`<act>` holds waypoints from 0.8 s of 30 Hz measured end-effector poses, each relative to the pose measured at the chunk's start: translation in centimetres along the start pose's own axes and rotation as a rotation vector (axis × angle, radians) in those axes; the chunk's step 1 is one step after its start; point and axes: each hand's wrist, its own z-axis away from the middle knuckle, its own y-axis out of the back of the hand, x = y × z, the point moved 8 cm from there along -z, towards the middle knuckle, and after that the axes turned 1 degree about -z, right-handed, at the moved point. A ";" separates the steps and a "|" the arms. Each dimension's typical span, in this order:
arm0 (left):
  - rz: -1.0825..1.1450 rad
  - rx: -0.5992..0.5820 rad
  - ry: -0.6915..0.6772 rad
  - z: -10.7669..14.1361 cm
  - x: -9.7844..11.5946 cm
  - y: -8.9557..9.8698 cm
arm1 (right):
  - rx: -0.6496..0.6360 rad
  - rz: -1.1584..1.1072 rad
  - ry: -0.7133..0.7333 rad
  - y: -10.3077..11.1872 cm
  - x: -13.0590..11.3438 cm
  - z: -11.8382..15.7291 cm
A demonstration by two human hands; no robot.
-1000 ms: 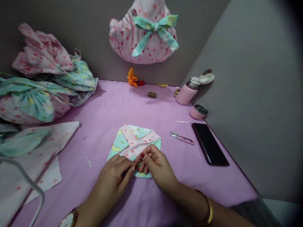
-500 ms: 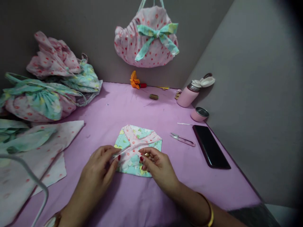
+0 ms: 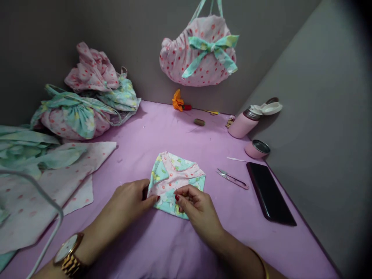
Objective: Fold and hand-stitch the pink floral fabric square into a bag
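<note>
A small folded piece of fabric (image 3: 174,177), pink with red flowers and mint-green floral corner flaps, lies on the purple cloth. My left hand (image 3: 132,199) grips its lower left edge, thumb on top and fingers partly tucked behind. Over the lower right flap, my right hand (image 3: 193,203) pinches a thin sewing needle (image 3: 175,190) between thumb and forefinger. The remaining fingers are curled in, and most of the needle is hidden. To the right lie the thread snips (image 3: 232,179), apart from both hands.
A black phone (image 3: 270,193), pink flask (image 3: 244,124) and pink cup (image 3: 257,149) line the right side. A thread spool (image 3: 199,122) lies at the back. Fabric bags (image 3: 78,118) and cut cloth (image 3: 58,186) fill the left. A bow-trimmed bag (image 3: 200,58) hangs above; a grey cable (image 3: 55,209) curves at lower left.
The view has shifted, so most things sit further right. My left hand has moved down along the fabric's left edge. My right hand stays over the lower flap, still pinching.
</note>
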 end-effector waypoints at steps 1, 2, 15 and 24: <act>0.125 -0.009 -0.010 -0.1 0.0 -0.2 | -0.008 0.012 0.008 0.0 -0.1 0.0; 0.263 -0.023 -0.019 -0.2 0.0 -0.5 | -0.013 0.025 0.018 0.0 -0.2 0.0; 0.987 -0.047 0.062 -0.1 -0.2 -3.6 | -0.105 0.360 0.271 -0.3 -2.8 0.4; 1.022 -0.058 0.183 0.1 -0.9 -4.0 | -0.177 0.493 0.358 -1.0 -2.8 0.6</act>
